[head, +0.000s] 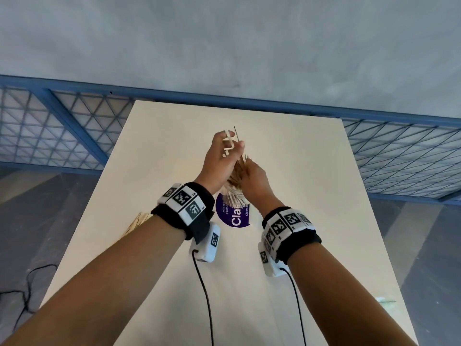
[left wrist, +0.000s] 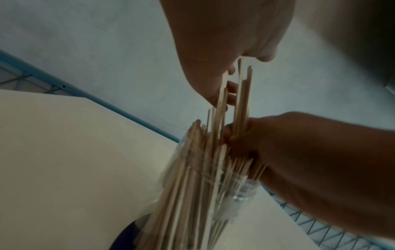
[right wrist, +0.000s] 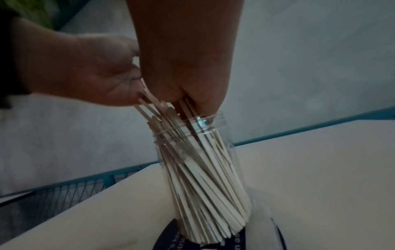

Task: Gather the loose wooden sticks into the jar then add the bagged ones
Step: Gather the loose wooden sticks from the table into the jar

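Observation:
A clear plastic jar (right wrist: 213, 128) packed with thin wooden sticks (right wrist: 205, 186) stands on a cream table (head: 299, 171), and both hands are over its mouth. My left hand (head: 233, 143) is higher and pinches a few sticks (left wrist: 241, 94) that poke up past its fingers. My right hand (head: 245, 168) sits at the jar's rim, its fingers curled round the tops of the sticks (left wrist: 239, 128). In the head view the hands hide most of the jar (head: 234, 199). The bagged sticks (head: 136, 222) lie near the table's left edge, partly behind my left forearm.
The jar stands on a round purple sticker (head: 233, 216) with white lettering. A blue metal grid railing (head: 62, 121) runs past the table's far and side edges. Black cables (head: 25, 290) trail on the grey floor at left. Wrist camera cables (head: 207, 295) hang over the near tabletop.

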A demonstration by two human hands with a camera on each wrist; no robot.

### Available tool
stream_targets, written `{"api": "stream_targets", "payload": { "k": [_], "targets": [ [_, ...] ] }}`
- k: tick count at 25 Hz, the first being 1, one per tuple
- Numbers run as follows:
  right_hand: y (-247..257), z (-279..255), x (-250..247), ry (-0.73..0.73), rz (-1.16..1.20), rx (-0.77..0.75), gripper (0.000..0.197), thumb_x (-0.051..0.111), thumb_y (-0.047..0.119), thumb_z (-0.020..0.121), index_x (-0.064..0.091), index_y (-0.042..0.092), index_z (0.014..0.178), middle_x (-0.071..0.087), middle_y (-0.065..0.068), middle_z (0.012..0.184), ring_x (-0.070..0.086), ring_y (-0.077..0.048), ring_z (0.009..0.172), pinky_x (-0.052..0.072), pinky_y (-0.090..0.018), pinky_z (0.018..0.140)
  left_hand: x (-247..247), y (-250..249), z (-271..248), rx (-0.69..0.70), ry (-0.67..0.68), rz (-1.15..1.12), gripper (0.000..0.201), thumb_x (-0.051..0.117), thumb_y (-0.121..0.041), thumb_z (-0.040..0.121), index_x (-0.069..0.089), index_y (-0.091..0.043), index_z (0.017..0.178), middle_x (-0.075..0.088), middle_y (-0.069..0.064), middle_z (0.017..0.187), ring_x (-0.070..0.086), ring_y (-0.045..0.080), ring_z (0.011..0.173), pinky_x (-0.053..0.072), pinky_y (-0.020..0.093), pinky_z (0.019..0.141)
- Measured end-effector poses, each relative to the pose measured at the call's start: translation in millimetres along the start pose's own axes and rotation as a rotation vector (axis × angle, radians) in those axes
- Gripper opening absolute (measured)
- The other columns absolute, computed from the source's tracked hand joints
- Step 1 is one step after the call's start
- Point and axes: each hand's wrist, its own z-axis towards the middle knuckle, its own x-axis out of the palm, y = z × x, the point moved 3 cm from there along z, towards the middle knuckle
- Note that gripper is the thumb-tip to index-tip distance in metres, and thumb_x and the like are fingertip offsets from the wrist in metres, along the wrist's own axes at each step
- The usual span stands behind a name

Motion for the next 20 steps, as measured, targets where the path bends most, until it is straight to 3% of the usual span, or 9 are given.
{"api": "stream_targets", "payload": {
  "k": [2,4,6,8,10,12,16,18,20],
  "targets": [
    [6.0,-4.0,2.4,0.053,-0.06,-0.04,0.023,0.033,-0.005,0.088,0.047,0.012,0.091,0.05,0.002,0.077,0.046,-0.009,0.066,0.034,-0.016,0.058,5.9,-8.5,9.2,0.072,-0.017,-0.066,0.021,0.053,-0.02,0.092,0.042,-0.022,0.109,0.057,-0.006,0.088,0.057,0.006,0.082,0.046,0.015,0.077],
    [7.8,-6.1,2.3,0.064,-0.072,-0.029,0.018,0.035,-0.004,0.089,0.048,0.008,0.091,0.046,0.003,0.075,0.045,-0.012,0.067,0.034,-0.012,0.052,9.2,-12.4,15.4,0.15,-0.041,-0.063,0.006,0.043,-0.018,0.097,0.047,-0.019,0.101,0.057,-0.004,0.08,0.059,0.01,0.076,0.047,0.018,0.074],
    [5.1,-5.0,2.2,0.023,-0.106,-0.024,0.012,0.04,0.0,0.088,0.051,0.007,0.086,0.046,0.0,0.079,0.045,-0.016,0.072,0.032,-0.012,0.054,11.6,-5.0,17.4,0.222,0.024,0.225,0.019,0.036,-0.015,0.098,0.053,-0.008,0.094,0.059,0.002,0.078,0.057,0.016,0.071,0.045,0.017,0.07],
    [0.4,-4.2,3.3,-0.017,-0.113,-0.029,0.013,0.046,0.002,0.085,0.054,0.001,0.095,0.047,-0.006,0.086,0.047,-0.018,0.076,0.032,-0.013,0.055,15.5,10.2,11.9,0.295,0.202,0.606,0.023,0.038,-0.015,0.097,0.056,-0.001,0.092,0.064,0.01,0.083,0.06,0.023,0.073,0.047,0.026,0.067],
    [-4.3,-5.4,5.2,-0.038,-0.132,-0.016,0.016,0.048,0.002,0.084,0.056,-0.002,0.097,0.048,-0.01,0.09,0.047,-0.019,0.077,0.031,-0.01,0.053,14.1,24.4,6.5,0.324,0.32,0.753,0.023,0.041,-0.017,0.096,0.056,-0.001,0.093,0.067,0.014,0.085,0.062,0.028,0.076,0.045,0.031,0.067],
    [-6.4,-7.4,3.6,-0.059,-0.102,-0.016,0.016,0.05,0.004,0.084,0.056,-0.002,0.099,0.05,-0.011,0.093,0.048,-0.017,0.077,0.033,-0.008,0.052,10.3,26.1,3.0,0.303,0.341,0.717,0.022,0.044,-0.022,0.095,0.056,-0.003,0.1,0.066,0.012,0.091,0.061,0.026,0.083,0.045,0.031,0.071],
    [-7.2,-9.4,1.3,-0.085,-0.029,-0.029,0.017,0.046,0.006,0.089,0.057,-0.002,0.1,0.048,-0.01,0.09,0.044,-0.007,0.065,0.038,-0.001,0.054,6.8,14.2,-2.7,0.311,0.172,0.516,0.017,0.053,-0.011,0.091,0.061,0.0,0.101,0.068,0.014,0.096,0.062,0.024,0.088,0.05,0.033,0.081],
    [-10.1,-8.7,2.6,-0.085,-0.071,-0.007,0.019,0.045,0.002,0.088,0.056,-0.002,0.103,0.051,-0.015,0.096,0.049,-0.015,0.073,0.036,-0.003,0.059,8.5,20.7,-3.6,0.272,0.188,0.543,0.017,0.053,-0.006,0.089,0.066,-0.001,0.1,0.069,0.012,0.093,0.064,0.024,0.085,0.05,0.031,0.08],
    [-11.7,-8.9,2.3,-0.138,-0.043,0.015,0.031,0.045,-0.003,0.086,0.051,0.0,0.117,0.052,-0.017,0.112,0.053,-0.022,0.093,0.035,-0.008,0.069,7.9,30.6,-6.1,0.298,0.241,0.659,0.02,0.054,-0.006,0.087,0.07,-0.005,0.098,0.069,0.008,0.089,0.063,0.024,0.084,0.049,0.03,0.078]
  ]
}}
